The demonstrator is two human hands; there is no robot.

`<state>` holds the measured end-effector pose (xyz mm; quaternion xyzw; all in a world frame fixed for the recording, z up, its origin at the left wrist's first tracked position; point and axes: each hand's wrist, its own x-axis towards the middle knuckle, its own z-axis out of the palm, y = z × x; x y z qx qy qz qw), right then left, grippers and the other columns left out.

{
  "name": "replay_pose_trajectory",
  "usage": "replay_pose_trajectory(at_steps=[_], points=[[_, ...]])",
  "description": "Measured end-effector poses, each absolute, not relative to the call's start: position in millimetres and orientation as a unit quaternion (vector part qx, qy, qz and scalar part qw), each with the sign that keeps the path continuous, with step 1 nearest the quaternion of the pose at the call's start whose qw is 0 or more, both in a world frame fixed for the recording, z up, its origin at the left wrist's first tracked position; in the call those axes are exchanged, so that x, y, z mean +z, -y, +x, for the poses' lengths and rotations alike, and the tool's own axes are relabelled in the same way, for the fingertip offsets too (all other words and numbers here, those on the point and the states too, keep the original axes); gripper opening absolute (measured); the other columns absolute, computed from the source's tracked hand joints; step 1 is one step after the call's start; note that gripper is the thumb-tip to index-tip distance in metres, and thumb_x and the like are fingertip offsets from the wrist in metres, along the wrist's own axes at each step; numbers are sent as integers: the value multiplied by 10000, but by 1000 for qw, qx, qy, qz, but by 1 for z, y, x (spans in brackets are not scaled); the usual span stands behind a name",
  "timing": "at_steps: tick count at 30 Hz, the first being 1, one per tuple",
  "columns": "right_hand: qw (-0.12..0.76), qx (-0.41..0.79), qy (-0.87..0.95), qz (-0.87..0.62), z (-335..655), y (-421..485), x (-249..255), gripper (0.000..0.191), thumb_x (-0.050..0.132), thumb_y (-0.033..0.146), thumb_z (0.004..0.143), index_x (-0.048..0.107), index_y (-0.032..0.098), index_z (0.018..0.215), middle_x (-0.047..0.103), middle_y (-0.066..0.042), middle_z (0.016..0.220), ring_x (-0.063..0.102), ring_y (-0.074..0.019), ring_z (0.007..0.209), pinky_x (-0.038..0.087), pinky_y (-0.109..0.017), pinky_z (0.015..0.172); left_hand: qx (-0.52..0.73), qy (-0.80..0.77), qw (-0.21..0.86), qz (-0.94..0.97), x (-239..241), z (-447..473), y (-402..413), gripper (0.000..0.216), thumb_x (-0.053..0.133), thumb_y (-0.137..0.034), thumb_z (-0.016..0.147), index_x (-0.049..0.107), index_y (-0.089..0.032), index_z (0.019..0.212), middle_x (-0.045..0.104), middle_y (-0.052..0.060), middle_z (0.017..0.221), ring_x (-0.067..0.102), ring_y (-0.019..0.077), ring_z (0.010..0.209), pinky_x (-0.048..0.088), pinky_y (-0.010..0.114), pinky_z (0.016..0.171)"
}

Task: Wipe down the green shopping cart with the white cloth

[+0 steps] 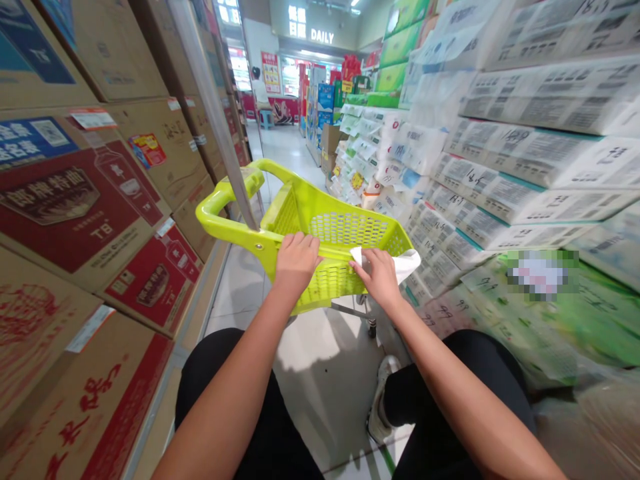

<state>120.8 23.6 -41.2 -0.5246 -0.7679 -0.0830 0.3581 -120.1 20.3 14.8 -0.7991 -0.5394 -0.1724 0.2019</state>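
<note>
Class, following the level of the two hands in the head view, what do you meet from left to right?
Red-and-brown cardboard carton, bare left hand, bare right hand, loose end of the thin white cloth, stacked white plastic-wrapped packs, green plastic-wrapped packs.

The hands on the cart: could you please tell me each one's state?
Left hand: closed over the cart's rim.
Right hand: closed on a white cloth.

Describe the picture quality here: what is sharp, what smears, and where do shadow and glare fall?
Head view, middle: the cart looks fairly sharp; head view, right: the packs smear and stretch towards the edge; head view, below: soft shadows darken the floor beside bright patches; head view, top: the sign glows white.
</note>
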Motion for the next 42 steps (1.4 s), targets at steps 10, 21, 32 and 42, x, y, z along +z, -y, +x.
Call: replay_pose_trajectory(at_steps=[10,21,32,42], points=[[407,6,845,-347,102,-2,-23,355,378,239,1047,672,272,1244,635,-100,1416,567,-245,1324,476,-502,1113,-166,541,191,-802,17,-124,-20,201,643,-335,933,640,-182,1062,678,135,1051,538,347,1048,366,474,922],[328,-84,777,-531,139,-24,-27,552,401,487,1031,597,117,1390,559,-207,1481,455,-327,1430,351,-495,1181,-163,533,197,-806,15,-124,-18,198,641,-327,925,637,-185,1063,673,140,1043,538,344,1040,372,474,918],[186,-100,727,-654,107,-45,-19,573,351,558,1059,768,200,897,781,-117,905,703,-245,875,388,-333,795,-176,537,205,-799,15,-107,-20,148,575,-295,934,636,-194,1023,698,143,1009,556,348,1040,373,476,917],[210,-122,746,-620,113,-35,-28,580,321,600,1072,715,199,928,741,-98,951,649,-241,956,365,-349,887,-181,540,200,-797,16,-128,-26,158,626,-322,892,661,-208,996,717,147,983,576,355,1029,388,494,910]])
